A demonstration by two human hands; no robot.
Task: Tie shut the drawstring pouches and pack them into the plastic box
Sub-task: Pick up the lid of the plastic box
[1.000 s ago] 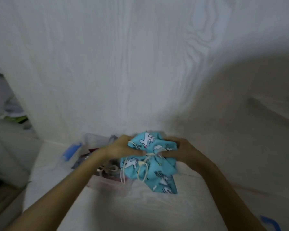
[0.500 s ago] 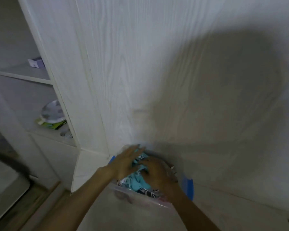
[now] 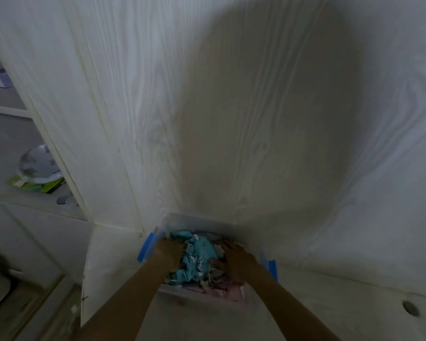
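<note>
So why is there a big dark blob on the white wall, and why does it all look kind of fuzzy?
Head view: the dark blob is a shadow on the wood-grain panel, probably of the person wearing the camera; light is dim, so the hands and the blue pouch in the plastic box look soft; the wide lens bends the panel edges.

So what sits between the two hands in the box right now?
In the head view, the turquoise printed pouch lies between the left hand and right hand, inside the plastic box.
</note>
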